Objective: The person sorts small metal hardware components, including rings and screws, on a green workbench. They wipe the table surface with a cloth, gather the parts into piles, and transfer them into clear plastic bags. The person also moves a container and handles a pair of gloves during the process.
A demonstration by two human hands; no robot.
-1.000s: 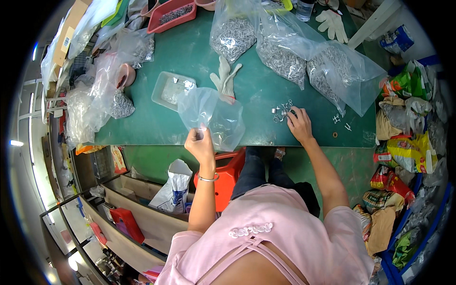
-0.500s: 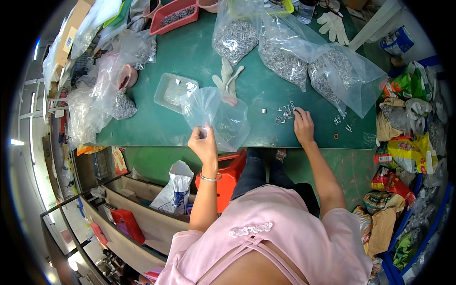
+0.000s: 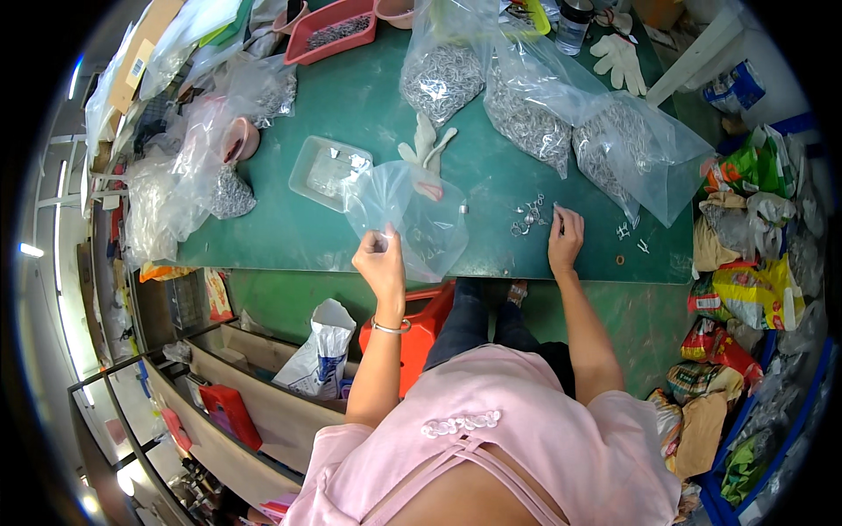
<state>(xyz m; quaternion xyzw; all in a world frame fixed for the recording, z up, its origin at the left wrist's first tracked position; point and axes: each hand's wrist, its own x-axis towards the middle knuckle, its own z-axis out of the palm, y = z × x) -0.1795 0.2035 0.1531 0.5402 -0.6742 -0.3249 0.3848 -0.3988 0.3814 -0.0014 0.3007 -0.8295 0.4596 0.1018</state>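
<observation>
A clear plastic bag (image 3: 430,232) hangs from my left hand (image 3: 381,261), which pinches its edge near the front of the green table. Its film spreads over the tabletop beside a grey-white work glove (image 3: 427,156). My right hand (image 3: 566,238) rests at the table's front, fingers bent and close together; what they hold, if anything, is too small to make out. Just left of its fingertips lies a loose cluster of small silvery metal parts (image 3: 530,216). A single small silver piece (image 3: 463,209) sits at the bag's right edge.
A translucent tray (image 3: 299,182) stands behind the bag. Clear bags of metal parts (image 3: 443,83) line the back, with a red tray (image 3: 309,56) farther left. A white glove (image 3: 619,61) lies at the back right. Stuffed bags (image 3: 752,287) crowd the right side.
The single silver piece has shifted left to the bag's edge. My right hand has drawn slightly away from the metal cluster, its fingers more upright. My left hand still grips the bag.
</observation>
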